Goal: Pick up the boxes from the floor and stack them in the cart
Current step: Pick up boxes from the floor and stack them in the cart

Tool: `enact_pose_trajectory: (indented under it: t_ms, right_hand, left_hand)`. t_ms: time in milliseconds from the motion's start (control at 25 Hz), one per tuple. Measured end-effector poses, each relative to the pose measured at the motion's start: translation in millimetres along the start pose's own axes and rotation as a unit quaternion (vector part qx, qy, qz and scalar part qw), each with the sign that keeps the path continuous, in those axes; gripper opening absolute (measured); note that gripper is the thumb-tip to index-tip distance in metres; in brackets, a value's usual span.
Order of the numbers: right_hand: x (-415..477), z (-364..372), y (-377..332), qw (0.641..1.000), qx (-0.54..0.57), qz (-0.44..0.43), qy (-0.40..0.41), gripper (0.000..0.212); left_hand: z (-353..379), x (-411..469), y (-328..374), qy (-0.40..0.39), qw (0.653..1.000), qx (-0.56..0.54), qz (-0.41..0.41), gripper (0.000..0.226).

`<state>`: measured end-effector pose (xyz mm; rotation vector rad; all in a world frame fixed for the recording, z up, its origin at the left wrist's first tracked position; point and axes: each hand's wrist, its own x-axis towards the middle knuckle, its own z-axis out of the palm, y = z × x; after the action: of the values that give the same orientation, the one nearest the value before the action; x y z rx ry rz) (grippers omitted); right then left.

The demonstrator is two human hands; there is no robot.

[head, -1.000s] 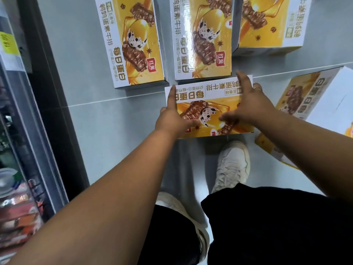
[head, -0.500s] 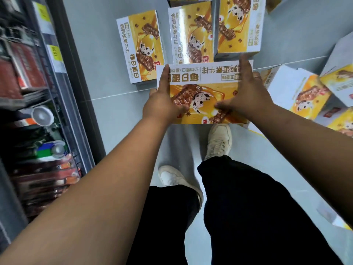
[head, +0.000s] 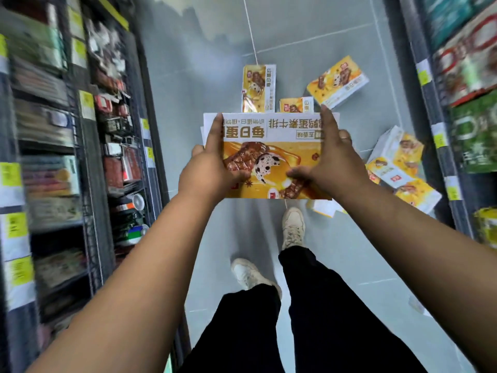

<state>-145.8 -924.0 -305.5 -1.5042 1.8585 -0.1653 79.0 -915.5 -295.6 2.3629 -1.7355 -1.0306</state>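
A yellow and white snack box (head: 271,146) is held up in front of me, well above the floor. My left hand (head: 211,168) grips its left end, thumb over the top face. My right hand (head: 329,160) grips its right end the same way. More boxes of the same kind lie on the grey floor beyond it: one upright (head: 258,87), a small part of another (head: 295,105) just behind the held box, and a tilted one (head: 337,82). Several more are piled at the right (head: 398,162). No cart is in view.
Store shelves (head: 67,157) packed with goods line the left side of the aisle, and another shelf (head: 468,103) lines the right. My two feet in pale shoes (head: 293,227) stand on the grey tiled floor (head: 204,84) between them.
Both hands have lifted the box off the floor and raised it. The view has risen and pulled back, so the other boxes on the floor now look smaller and farther away.
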Motion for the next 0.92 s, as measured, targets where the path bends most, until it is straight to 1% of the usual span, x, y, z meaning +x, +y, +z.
enact_pose_trajectory:
  t_ms: [80, 200, 320, 520, 680, 840, 920]
  right_hand:
    - [-22.3, -35.0, -23.6, 1.0, 0.012, -0.008, 0.025, 0.125]
    - [-58.7, -91.6, -56.7, 0.997, -0.01, -0.026, 0.066, 0.127]
    - [-94.3, -134.8, -77.8, 0.992, -0.011, -0.045, 0.118, 0.128]
    - [-153.6, -178.8, -95.5, 0.985, -0.001, -0.053, 0.165, 0.128]
    - [-194.7, -227.6, -101.9, 0.977, -0.006, -0.057, 0.205, 0.127]
    - [-232.6, -275.4, -92.8, 0.959, 0.009, -0.074, 0.275, 0.125]
    - [-253.3, -300.1, -82.8, 0.952, 0.017, -0.077, 0.295, 0.124]
  left_hand:
    - [-36.9, -24.0, 20.0, 0.02, 1.0, -0.013, 0.012, 0.118]
    - [-92.3, -61.3, 56.1, 0.067, 0.996, -0.005, 0.061, 0.119]
    - [-131.6, -94.2, 80.0, 0.105, 0.989, -0.004, 0.106, 0.118]
    - [-175.7, -146.4, 112.0, 0.12, 0.981, 0.02, 0.15, 0.118]
    - [-203.8, -188.3, 149.2, 0.144, 0.972, 0.015, 0.185, 0.117]
    - [-219.2, -224.2, 191.6, 0.188, 0.955, 0.022, 0.23, 0.116]
    - [-221.1, -242.5, 215.3, 0.199, 0.948, 0.021, 0.248, 0.117]
